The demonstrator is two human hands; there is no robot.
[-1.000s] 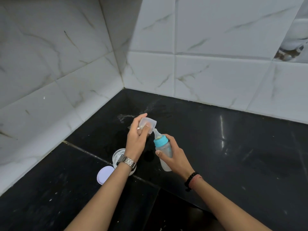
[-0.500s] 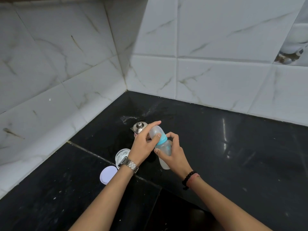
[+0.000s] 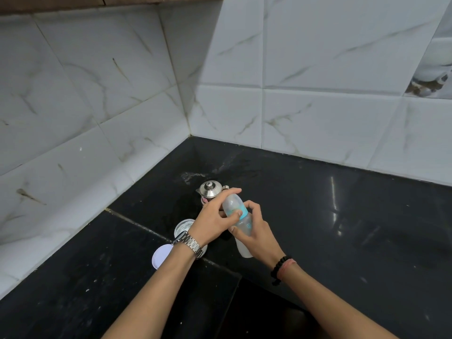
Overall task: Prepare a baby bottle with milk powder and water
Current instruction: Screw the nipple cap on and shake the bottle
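The baby bottle (image 3: 244, 227) is held above the black counter (image 3: 342, 216) near the middle of the view, tilted with its capped end toward eleven o'clock and its base toward five. The right hand (image 3: 259, 234) wraps its grip around the milky lower body, thumb on the near side. The left hand (image 3: 215, 220) closes its grip on the clear cap (image 3: 232, 203), which sits over the teal collar (image 3: 243, 214), with the index finger along the cap's top and the thumb pressed at the collar. At ten o'clock from the bottle, a steel kettle (image 3: 209, 189) with a knobbed lid stands on the counter, partly behind the left hand. At eight o'clock, an open round container (image 3: 183, 227) shows under the left wrist, and its white lid (image 3: 161, 255) lies flat just beside it, toward seven o'clock.
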